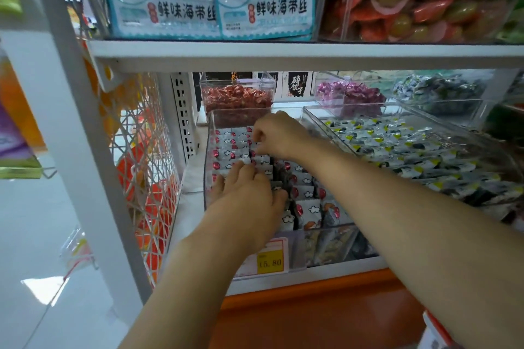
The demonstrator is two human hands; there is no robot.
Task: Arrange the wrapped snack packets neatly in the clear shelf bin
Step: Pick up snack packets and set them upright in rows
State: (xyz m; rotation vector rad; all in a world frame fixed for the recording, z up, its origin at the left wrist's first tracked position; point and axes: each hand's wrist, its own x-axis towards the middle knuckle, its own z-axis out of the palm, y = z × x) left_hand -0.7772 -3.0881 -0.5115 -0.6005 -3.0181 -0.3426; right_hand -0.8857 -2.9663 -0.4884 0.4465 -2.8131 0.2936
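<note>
A clear shelf bin on the lower shelf holds several white snack packets printed with clouds and red dots, standing in rows. My left hand lies flat, palm down, on the packets near the bin's front left, fingers spread and pressing them. My right hand reaches deeper into the bin, its fingers pinched on the top edge of a packet in the middle rows. Packets under both hands are hidden.
A second clear bin of yellow-marked packets sits to the right. A bin of red candies stands behind, purple candies further right. A yellow price tag hangs below. The upper shelf edge overhangs; a wire mesh panel is left.
</note>
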